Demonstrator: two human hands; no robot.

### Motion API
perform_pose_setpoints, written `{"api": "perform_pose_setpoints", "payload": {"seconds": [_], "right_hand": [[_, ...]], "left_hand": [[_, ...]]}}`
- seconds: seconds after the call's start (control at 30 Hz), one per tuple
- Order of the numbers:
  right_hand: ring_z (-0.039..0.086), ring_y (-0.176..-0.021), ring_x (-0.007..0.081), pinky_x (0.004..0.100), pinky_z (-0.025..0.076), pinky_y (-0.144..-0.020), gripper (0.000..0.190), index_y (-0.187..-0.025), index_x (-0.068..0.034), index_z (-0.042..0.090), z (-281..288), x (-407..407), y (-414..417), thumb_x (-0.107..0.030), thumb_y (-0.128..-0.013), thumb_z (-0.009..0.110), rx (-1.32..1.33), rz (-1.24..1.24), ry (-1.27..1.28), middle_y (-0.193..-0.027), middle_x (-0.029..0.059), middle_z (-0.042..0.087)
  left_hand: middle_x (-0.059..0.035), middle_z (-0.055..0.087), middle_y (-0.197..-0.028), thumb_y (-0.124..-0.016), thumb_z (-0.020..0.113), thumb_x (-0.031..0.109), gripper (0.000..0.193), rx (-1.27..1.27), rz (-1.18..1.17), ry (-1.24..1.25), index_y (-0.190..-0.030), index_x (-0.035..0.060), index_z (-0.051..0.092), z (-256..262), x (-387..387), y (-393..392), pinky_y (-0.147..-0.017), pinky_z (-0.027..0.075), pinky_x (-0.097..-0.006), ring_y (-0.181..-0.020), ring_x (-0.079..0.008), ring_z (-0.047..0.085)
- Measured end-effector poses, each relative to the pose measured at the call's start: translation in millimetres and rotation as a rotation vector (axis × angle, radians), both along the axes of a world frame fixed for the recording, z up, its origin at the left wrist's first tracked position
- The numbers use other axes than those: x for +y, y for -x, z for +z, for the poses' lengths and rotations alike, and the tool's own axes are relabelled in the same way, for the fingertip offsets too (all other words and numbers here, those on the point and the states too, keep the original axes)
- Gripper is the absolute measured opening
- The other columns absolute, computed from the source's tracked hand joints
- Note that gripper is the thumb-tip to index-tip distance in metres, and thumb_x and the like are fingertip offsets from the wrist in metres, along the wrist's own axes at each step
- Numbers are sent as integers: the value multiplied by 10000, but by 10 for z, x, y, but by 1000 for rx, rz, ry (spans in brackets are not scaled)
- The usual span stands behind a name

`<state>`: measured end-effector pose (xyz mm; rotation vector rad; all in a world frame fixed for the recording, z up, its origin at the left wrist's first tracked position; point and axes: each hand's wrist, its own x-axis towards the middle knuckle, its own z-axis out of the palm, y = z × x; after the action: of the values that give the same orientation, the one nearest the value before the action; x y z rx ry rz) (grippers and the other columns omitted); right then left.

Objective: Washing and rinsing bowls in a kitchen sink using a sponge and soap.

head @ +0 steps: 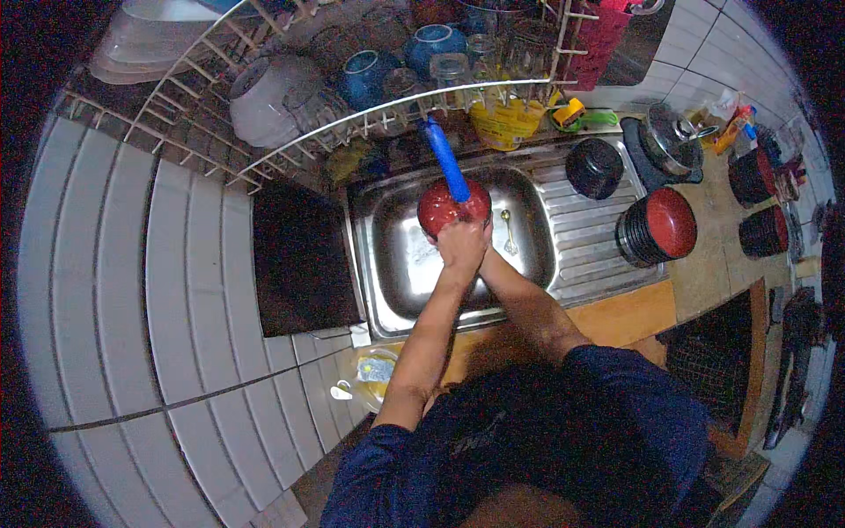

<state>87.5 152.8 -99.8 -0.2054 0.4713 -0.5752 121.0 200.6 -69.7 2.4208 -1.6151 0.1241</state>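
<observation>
Over a steel sink basin [422,270], a red bowl or cup [439,204] with a dark outside stands under the end of a blue faucet hose [445,158]. My left hand [460,243] lies at the bowl's near rim, its fingers partly hidden. My right hand [488,241] is mostly hidden behind the left and touches the bowl's near right side. Whether the left hand grips the rim or reaches inside cannot be told. A metal spoon [508,232] lies in the basin to the right of the hands.
Above hangs a white wire dish rack [396,105] with cups and glasses. On the ribbed drainboard [581,231] stand a black pot [594,168] and a red-lined dark bowl [671,223]. A lidded pan [670,142] is farther right. A tiled wall [191,264] bounds the left.
</observation>
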Motion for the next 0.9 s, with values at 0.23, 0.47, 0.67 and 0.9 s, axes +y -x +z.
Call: {"api": "perform_pose_setpoints", "payload": {"seconds": [0.23, 0.47, 0.67, 0.9], "right_hand": [[545, -1033, 266, 433, 383, -952, 656, -1120, -161, 573, 12, 45, 28, -691, -772, 407, 3, -6, 26, -1107, 54, 601], [555, -1019, 262, 426, 392, -945, 651, -1109, -162, 578, 15, 33, 129, -692, -773, 404, 18, -21, 42, -1090, 51, 609], [563, -1006, 259, 421, 401, -939, 647, -1100, -163, 583, -129, 12, 528, -692, -774, 400, 62, -22, 52, -1076, 47, 617], [556, -962, 216, 344, 428, -874, 606, -1151, -143, 556, -374, -196, 851, -621, -792, 453, 554, -2, 189, -1161, 71, 553]], "left_hand": [[-132, 613, -605, -788, 565, 495, 395, -25, -8, 37, -762, 114, 664, 33, 7, 17, -570, 509, -443, -579, -312, 629], [-128, 638, -678, -775, 606, 373, 307, -4, -62, 62, -690, 85, 665, -17, 25, 111, -551, 510, -406, -598, -274, 638], [-151, 638, -700, -786, 584, 485, 461, 154, -38, 152, -709, 35, 647, -85, 79, 310, -562, 510, -413, -613, -302, 636], [-277, 500, -1195, -795, 569, 519, 713, 490, 51, 16, -1307, 51, 403, -237, 236, 482, -840, 435, -513, -1060, -386, 532]]}}
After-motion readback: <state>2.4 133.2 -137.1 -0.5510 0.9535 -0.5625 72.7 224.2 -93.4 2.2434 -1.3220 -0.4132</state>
